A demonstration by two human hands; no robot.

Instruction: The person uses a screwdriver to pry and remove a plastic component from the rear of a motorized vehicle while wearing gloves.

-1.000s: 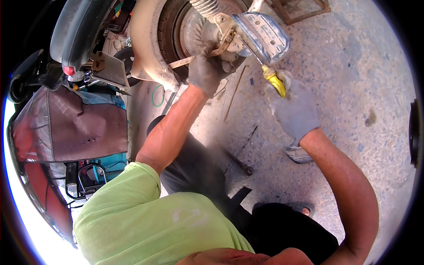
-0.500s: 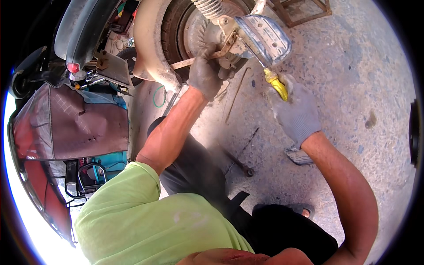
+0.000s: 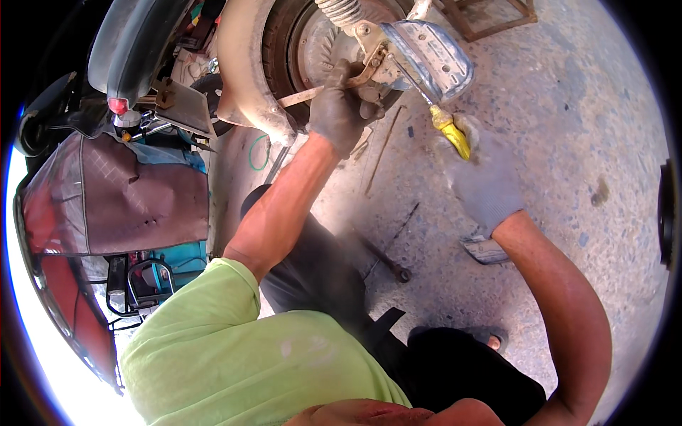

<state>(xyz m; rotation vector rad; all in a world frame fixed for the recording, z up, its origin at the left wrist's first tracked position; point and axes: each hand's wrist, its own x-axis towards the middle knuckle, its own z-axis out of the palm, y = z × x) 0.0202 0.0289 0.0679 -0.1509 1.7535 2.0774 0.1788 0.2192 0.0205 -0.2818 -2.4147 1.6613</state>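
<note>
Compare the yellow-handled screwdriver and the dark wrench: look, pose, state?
- State: the screwdriver is gripped in the gloved right hand; the wrench lies on the floor.
- Colour: the screwdriver has a bright yellow handle; the wrench looks dark.
- Shape: the screwdriver has a thin metal shaft; the wrench's near end widens into a rounded head.
Shared: both slant from upper left to lower right.

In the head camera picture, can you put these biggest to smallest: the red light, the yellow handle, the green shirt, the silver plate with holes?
As they look here, largest to smallest:
1. green shirt
2. silver plate
3. yellow handle
4. red light
</note>
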